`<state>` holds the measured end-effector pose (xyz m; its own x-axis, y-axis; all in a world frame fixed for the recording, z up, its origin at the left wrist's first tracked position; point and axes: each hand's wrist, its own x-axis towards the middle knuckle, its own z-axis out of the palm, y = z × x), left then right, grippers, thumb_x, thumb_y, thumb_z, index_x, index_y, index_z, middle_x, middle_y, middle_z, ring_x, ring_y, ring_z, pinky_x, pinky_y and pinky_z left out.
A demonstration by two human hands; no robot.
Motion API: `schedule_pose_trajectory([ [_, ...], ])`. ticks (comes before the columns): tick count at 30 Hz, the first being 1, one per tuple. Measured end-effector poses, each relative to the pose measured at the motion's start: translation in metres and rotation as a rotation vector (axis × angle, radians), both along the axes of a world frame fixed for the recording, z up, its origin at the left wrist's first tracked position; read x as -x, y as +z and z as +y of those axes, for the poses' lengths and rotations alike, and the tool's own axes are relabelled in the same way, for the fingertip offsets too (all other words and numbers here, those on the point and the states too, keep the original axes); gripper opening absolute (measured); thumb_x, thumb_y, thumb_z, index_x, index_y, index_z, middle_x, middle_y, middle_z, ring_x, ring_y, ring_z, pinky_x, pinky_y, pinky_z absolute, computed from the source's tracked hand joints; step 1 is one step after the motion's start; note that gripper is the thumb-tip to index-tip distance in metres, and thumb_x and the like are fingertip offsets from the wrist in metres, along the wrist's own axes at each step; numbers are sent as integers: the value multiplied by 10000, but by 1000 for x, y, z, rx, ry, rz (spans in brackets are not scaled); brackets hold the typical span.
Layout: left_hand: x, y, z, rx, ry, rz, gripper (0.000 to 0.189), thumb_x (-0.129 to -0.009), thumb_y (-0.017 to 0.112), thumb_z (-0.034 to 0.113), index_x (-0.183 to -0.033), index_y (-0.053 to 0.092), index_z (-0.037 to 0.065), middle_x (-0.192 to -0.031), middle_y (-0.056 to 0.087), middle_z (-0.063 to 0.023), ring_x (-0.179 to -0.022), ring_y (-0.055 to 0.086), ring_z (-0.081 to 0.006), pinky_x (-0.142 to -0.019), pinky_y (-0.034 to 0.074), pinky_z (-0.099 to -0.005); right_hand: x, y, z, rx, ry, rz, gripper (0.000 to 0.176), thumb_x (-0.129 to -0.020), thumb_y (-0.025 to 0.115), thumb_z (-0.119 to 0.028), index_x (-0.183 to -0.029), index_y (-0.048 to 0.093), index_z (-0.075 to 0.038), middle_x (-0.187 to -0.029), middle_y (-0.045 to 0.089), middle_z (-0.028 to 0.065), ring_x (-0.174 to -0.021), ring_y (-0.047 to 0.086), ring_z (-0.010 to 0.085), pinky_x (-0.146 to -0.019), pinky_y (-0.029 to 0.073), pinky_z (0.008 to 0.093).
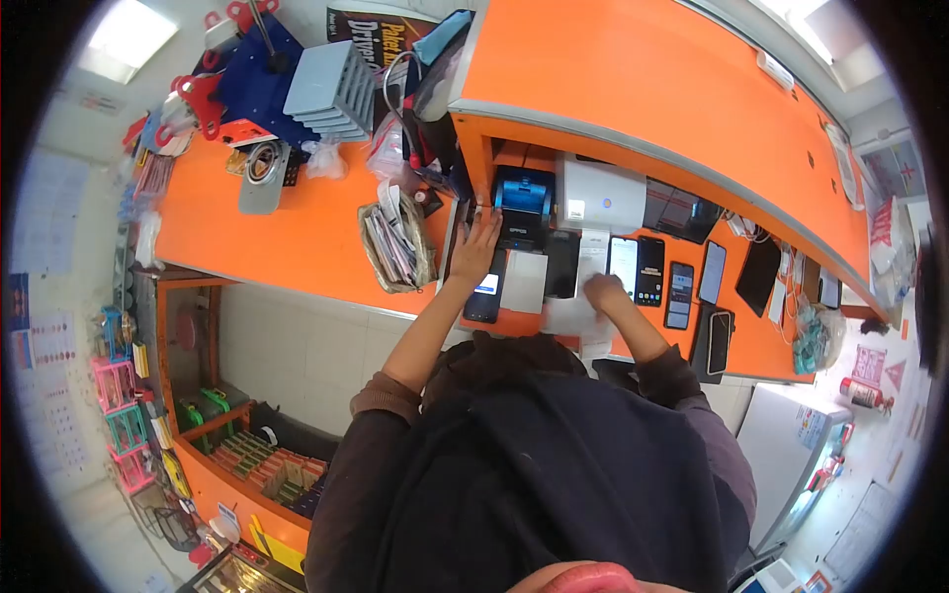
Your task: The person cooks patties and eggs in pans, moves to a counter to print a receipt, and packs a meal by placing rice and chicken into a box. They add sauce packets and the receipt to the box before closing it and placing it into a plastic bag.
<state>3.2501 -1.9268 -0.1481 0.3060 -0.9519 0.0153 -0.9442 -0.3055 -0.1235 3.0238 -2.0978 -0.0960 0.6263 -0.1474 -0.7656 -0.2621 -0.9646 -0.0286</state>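
Observation:
My left hand lies with its fingers spread at the left side of a small black and blue printer, above a dark phone with a lit screen. My right hand is closed over a long white paper strip on the orange counter; what its fingers hold is too small to make out. A white sheet hangs by the counter's front edge below that hand. Between the hands are a white box and a black phone. A phone with a bright screen stands just right of my right hand.
More phones lie to the right, with cables and a plastic bag beyond. An orange shelf overhangs the counter's back. To the left are a basket of papers, a metal stand and stacked grey boxes.

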Motion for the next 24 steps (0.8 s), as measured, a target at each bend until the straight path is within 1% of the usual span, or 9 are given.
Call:
schedule_pose_trajectory([
  [5,28,37,-5,288,8,593,437,-929,503,289,-1251,520,-6,-1414,399,-65,-1306,370,-260,-1086,273,-459,19,66,10,-578,-667,-562,309,-765,749,-213,-985,683,-7,-973,691,118,-814,663,223,-732,510,338],
  [7,48,88,-10,498,126,2083,467,-937,528,377,-1213,551,1,-1278,532,-89,-1232,452,-225,-1070,291,-385,9,61,38,-955,-1340,-1079,305,-839,713,-185,-1047,644,26,-946,690,90,-793,646,169,-725,504,289],
  [12,75,132,4,621,17,1584,286,-826,699,68,-1081,591,-5,-980,677,-58,-886,627,-111,-774,481,-247,-22,99,83,-1262,-1664,-1486,399,-881,661,-122,-1224,511,18,-1178,575,115,-1077,537,124,-887,435,269],
  [13,73,138,10,625,17,1580,286,-826,699,68,-1081,591,-5,-980,677,-58,-886,627,-111,-774,481,-247,-21,105,87,-1266,-1659,-1486,399,-881,661,-122,-1224,511,18,-1178,575,115,-1077,537,124,-887,435,269],
  [15,66,156,26,589,169,1601,254,-834,700,122,-1046,623,4,-920,693,-60,-841,641,-100,-730,488,-245,-20,126,97,-130,-1401,-1753,421,-843,679,-96,-1217,512,0,-1148,563,118,-1078,506,139,-874,413,287],
  [16,62,165,35,554,185,1478,235,-839,695,150,-1021,657,6,-904,701,-84,-826,656,-115,-720,496,-252,-20,133,96,34,-1235,-1852,444,-804,682,-86,-1217,525,-43,-1128,550,104,-1072,491,183,-898,372,303],
  [17,59,171,41,571,190,1470,235,-839,695,150,-1021,657,6,-904,701,-84,-826,656,-115,-720,496,-252,-22,145,91,20,-1219,-1858,444,-804,682,-86,-1217,525,-43,-1128,550,104,-1072,491,183,-898,372,303],
  [20,59,188,68,538,109,1373,259,-798,719,166,-1006,689,14,-942,700,-110,-831,671,-171,-741,498,-276,-44,173,83,-514,-196,-1314,452,-814,701,-269,-1211,561,-106,-1078,583,81,-1068,506,265,-1002,298,424],
  [24,41,208,119,422,58,1323,210,-812,723,147,-961,687,3,-884,689,-67,-827,635,-122,-727,488,-261,-91,149,83,-1036,-90,-636,371,-750,771,-341,-986,665,-76,-631,535,0,-708,574,96,-809,445,328],
])
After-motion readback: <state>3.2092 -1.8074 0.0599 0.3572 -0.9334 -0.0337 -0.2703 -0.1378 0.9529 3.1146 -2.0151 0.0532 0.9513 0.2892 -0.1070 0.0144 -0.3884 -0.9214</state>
